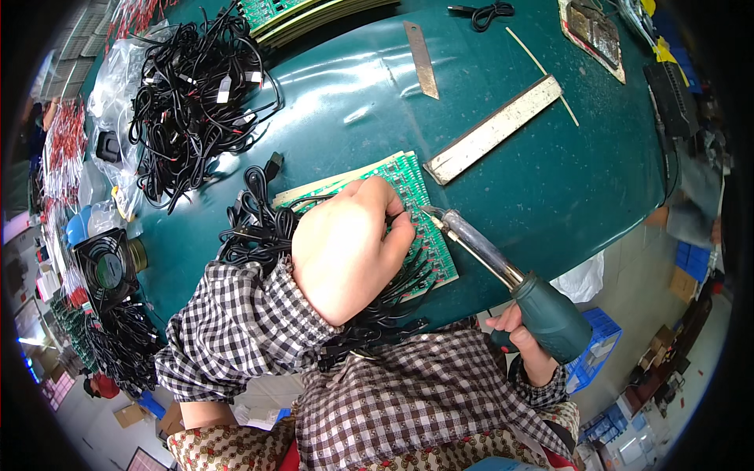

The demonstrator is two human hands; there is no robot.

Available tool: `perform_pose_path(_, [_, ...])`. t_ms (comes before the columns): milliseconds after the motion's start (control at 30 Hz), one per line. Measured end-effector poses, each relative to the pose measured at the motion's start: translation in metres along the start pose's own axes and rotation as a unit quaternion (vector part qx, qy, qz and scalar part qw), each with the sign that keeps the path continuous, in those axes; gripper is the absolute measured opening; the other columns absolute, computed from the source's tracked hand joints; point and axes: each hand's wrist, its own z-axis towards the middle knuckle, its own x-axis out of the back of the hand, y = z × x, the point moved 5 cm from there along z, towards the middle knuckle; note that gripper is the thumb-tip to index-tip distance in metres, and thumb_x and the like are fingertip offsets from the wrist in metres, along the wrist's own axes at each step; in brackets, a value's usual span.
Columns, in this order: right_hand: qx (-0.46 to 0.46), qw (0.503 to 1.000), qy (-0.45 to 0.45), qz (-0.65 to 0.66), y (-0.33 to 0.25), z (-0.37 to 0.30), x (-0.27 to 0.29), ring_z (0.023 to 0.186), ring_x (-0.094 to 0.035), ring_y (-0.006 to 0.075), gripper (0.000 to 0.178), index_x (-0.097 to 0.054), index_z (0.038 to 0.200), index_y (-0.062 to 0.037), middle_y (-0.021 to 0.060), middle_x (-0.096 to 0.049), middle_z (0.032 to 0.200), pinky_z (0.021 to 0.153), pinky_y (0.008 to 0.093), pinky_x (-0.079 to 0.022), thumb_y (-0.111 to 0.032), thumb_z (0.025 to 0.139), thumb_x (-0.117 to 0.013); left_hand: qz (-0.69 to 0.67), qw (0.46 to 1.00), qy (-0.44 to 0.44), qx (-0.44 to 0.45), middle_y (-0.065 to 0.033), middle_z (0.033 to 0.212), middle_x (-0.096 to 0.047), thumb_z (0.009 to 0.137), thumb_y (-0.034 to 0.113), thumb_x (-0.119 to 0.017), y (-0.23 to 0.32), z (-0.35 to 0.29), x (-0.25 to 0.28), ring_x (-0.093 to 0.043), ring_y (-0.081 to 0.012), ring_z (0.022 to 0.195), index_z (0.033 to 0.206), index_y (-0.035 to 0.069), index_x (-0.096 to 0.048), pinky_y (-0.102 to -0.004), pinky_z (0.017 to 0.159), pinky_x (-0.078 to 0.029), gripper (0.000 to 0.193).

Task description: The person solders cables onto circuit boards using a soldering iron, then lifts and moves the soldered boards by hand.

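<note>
My left hand (345,247) lies over a green circuit board panel (412,177), thumb and fingers pinched close to its surface. What they pinch is hidden behind the knuckles. In my right hand (528,345) is the handle of a green gun-shaped soldering iron (550,314). Its metal barrel slants up to the left, and the tip is at the panel's right part, a little right of my left fingertips. Thin black cables (408,279) run off the panel's lower side toward me. Left of the panel, coiled black cables (259,220) with a plug lie partly behind my left wrist.
A big tangle of black cables (192,110) fills the upper left, with a small fan (106,267) below it. Beyond the panel lie a white-faced bar (495,129), a flat metal blade (421,59) and a stained tray (593,35). Stacked boards (314,20) stand at the far edge.
</note>
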Motion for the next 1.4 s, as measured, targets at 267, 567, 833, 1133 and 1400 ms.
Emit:
perform_pose_path(267, [0.023,0.998,-0.015,0.051,-0.011,0.005,-0.004,0.075,-0.058,0.0210,0.056,-0.042,0.122,0.0114,0.0104,-0.052,0.082,0.073,0.0415,-0.059,-0.029,0.089,-0.063,0.000,1.000,0.008,-0.009,-0.0065,0.063,-0.056,0.076,0.011,-0.065,0.000,-0.001,-0.001,-0.055,-0.0179,0.053,0.077,0.003,-0.057,-0.0305,0.053,-0.045,0.011])
perform_pose_path(567, [0.076,0.963,0.055,0.252,-0.009,0.044,0.004,0.069,-0.052,0.0150,0.052,-0.040,0.125,0.0094,0.0055,-0.047,0.077,0.062,0.0344,-0.060,-0.035,0.099,-0.043,0.004,1.000,-0.007,0.002,-0.0094,0.069,-0.057,0.077,0.010,-0.066,0.000,-0.006,0.001,-0.057,-0.0235,0.059,0.081,0.002,-0.057,-0.0325,0.056,-0.046,0.013])
perform_pose_path(833, [0.120,0.932,0.070,0.336,-0.009,0.069,0.025,0.067,-0.048,0.0118,0.047,-0.044,0.121,0.0049,0.0026,-0.045,0.074,0.057,0.0274,-0.057,-0.037,0.100,-0.040,0.039,0.996,0.028,-0.081,-0.0149,0.097,-0.057,0.079,0.006,-0.065,-0.002,-0.045,0.069,-0.057,-0.0337,0.093,0.093,0.001,-0.057,-0.0401,0.082,-0.046,0.018])
perform_pose_path(1133, [0.108,0.933,0.083,0.332,-0.002,0.071,0.033,0.066,-0.047,0.0102,0.045,-0.044,0.122,0.0003,0.0004,-0.044,0.073,0.054,0.0244,-0.051,-0.038,0.099,-0.044,0.053,0.963,0.243,-0.103,-0.0144,0.085,-0.058,0.075,0.008,-0.070,-0.048,0.028,0.117,-0.059,-0.0314,0.079,0.094,0.001,-0.056,-0.0378,0.071,-0.048,0.025])
perform_pose_path(1400, [0.087,0.942,0.095,0.310,0.004,0.072,0.027,0.067,-0.051,0.0157,0.047,-0.048,0.114,0.0023,0.0014,-0.048,0.069,0.056,0.0324,-0.049,-0.041,0.095,-0.051,0.164,0.928,0.299,-0.148,-0.0131,0.084,-0.048,0.070,-0.003,-0.064,-0.081,0.076,0.121,-0.053,-0.0328,0.082,0.090,0.006,-0.059,-0.0399,0.072,-0.046,0.023])
